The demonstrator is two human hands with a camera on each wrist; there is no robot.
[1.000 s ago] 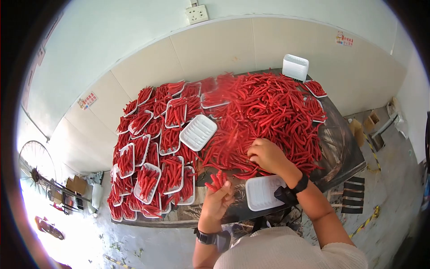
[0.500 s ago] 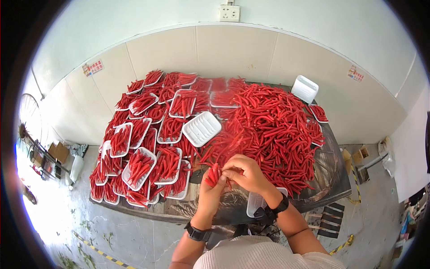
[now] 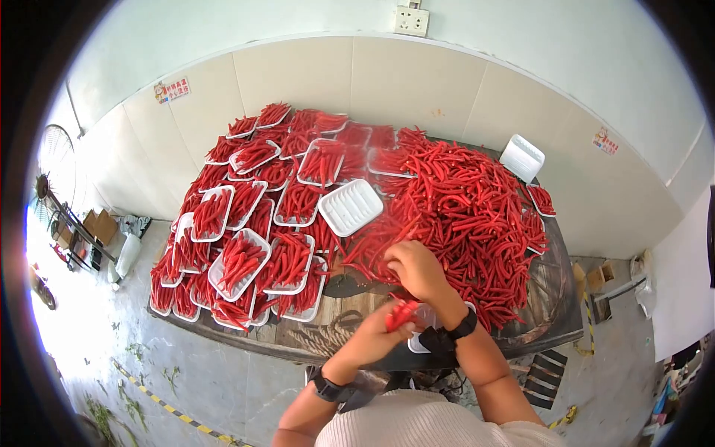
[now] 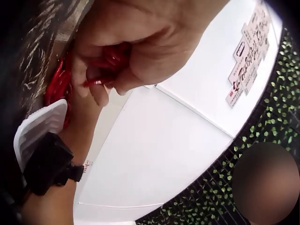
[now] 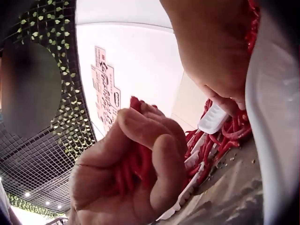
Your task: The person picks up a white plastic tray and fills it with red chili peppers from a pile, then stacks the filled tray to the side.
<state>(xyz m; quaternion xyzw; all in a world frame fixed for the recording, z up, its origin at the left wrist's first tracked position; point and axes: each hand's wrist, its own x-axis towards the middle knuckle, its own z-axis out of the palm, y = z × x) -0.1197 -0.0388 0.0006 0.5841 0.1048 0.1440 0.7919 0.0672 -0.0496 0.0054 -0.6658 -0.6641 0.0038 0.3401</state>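
Observation:
My left hand (image 3: 372, 337) grips a bunch of red chili peppers (image 3: 401, 315) close over the near tray. Curled fingers surround these peppers in the left wrist view, with some red showing inside the palm. My right hand (image 3: 418, 273) is ahead of it, bent downward at the near edge of the loose chili pile (image 3: 469, 216). In the right wrist view its fingertips (image 5: 225, 102) are right at some peppers; I cannot tell whether they pinch any. Below my right wrist lies a white ribbed tray (image 4: 40, 124), partly hidden by the forearm and wrist camera.
Many filled white trays of chilies (image 3: 240, 265) cover the table's left side, some overlapping. An empty white tray (image 3: 350, 208) rests among them near the middle. A white tray stack (image 3: 522, 158) stands at the back right corner. Bare dark tabletop (image 3: 551, 298) shows at the right.
My left hand has moved right, carrying its chilies over the near tray. My right hand, which was touching that bunch half a second ago, is now apart from it at the pile's edge.

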